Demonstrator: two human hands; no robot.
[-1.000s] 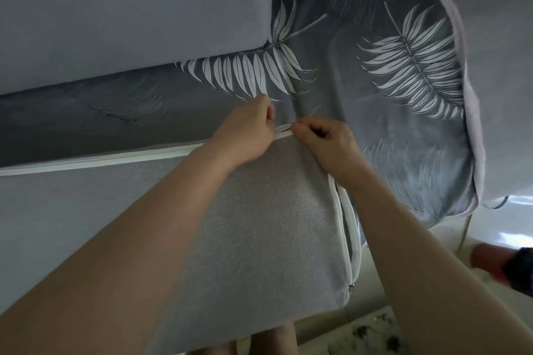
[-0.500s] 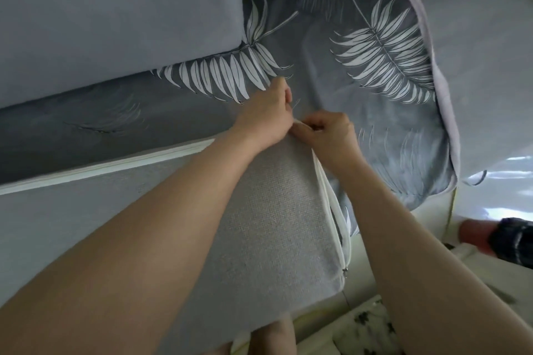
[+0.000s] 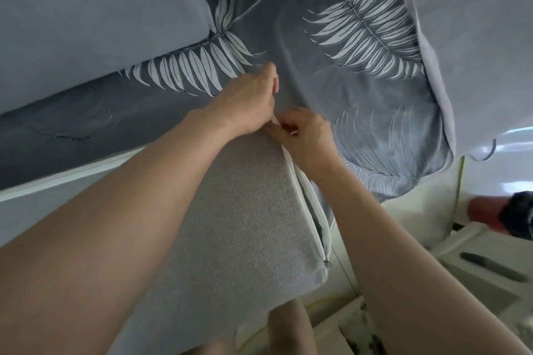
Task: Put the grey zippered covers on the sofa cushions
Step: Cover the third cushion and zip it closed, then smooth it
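Note:
A sofa cushion in a light grey woven cover (image 3: 230,210) lies across my lap, its far right corner under both hands. My left hand (image 3: 248,104) grips the cover at that corner. My right hand (image 3: 302,135) pinches the white zipper (image 3: 310,199) just past the corner; its fingertips hide the slider. Below my right hand the zipper gapes open down the cushion's right side to a small metal stop (image 3: 326,262). Along the cushion's far edge on the left the zipper tape (image 3: 72,176) looks closed.
The sofa seat wears a dark grey leaf-print sheet (image 3: 360,86). A pale grey back cushion (image 3: 95,23) stands at upper left and a grey armrest (image 3: 476,37) at right. White floor, a red and black object (image 3: 507,213) and a pen (image 3: 490,265) lie lower right.
Both hands have shifted together right along the cushion's far edge to the corner; my right hand now pinches the zipper on the side edge. The view has swung left.

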